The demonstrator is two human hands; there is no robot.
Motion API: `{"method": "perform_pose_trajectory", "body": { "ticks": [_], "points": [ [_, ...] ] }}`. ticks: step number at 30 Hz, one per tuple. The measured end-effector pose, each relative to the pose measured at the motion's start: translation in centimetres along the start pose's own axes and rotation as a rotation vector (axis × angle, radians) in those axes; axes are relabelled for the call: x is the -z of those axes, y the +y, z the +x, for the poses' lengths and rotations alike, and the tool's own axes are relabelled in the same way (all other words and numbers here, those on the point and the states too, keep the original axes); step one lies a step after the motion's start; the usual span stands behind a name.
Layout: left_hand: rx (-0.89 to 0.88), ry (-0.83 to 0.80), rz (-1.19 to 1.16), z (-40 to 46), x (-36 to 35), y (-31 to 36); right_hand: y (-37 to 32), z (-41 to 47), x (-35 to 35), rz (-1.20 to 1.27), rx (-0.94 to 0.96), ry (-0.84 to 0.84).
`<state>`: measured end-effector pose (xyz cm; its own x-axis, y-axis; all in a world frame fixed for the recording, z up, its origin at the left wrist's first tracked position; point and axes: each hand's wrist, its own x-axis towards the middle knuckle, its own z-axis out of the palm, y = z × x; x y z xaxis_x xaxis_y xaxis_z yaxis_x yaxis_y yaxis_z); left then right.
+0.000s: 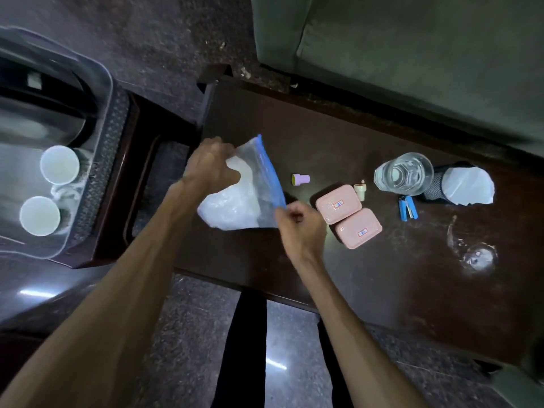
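A clear plastic zip bag (235, 204) with a blue seal strip and something white inside is held just above the dark wooden table (368, 275). My left hand (210, 166) grips the bag's upper left side, fingers curled over its edge. My right hand (300, 228) pinches the lower end of the blue seal strip. The bag's contents are blurred and I cannot tell what they are.
Two pink lidded boxes (348, 216) lie right of my right hand. A small purple stamp (300, 179), a beige cap (360, 189), a glass (403, 175), a blue stapler (407, 207) and a mesh holder (459, 184) stand further right. A clear tray with two white cups (59, 169) is at left.
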<state>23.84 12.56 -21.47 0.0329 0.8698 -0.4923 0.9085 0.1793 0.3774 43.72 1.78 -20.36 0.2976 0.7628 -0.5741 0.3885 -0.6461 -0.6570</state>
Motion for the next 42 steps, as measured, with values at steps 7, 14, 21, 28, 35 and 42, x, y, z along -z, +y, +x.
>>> {"method": "perform_pose_trajectory", "body": {
  "ticks": [7, 14, 21, 28, 35, 42],
  "points": [
    [0.066, -0.105, -0.814, -3.1, 3.8, -3.7, -4.0, 2.2, 1.8, 0.493, -0.120, -0.281],
    [0.056, 0.005, -1.246, -6.0, 4.4, -8.2, -7.2, 1.8, -1.4, 0.392, -0.013, -0.536],
    [0.161, 0.180, -1.432, -10.6, 7.1, -12.9, -13.6, -1.3, -4.6, 0.390, 0.157, -0.682],
    [0.293, 0.388, -1.595, -13.7, 11.1, -18.0, -18.8, -4.6, -9.5, 0.320, 0.418, -0.831],
    [0.394, 0.711, -1.685, -16.4, 16.4, -24.6, -22.2, -8.6, -18.2, 0.068, 0.496, -0.828],
    [0.650, 1.206, -1.247, -19.2, 18.8, -29.2, -24.5, -11.1, -28.5, -0.230, 0.569, -0.666]
  ]
}}
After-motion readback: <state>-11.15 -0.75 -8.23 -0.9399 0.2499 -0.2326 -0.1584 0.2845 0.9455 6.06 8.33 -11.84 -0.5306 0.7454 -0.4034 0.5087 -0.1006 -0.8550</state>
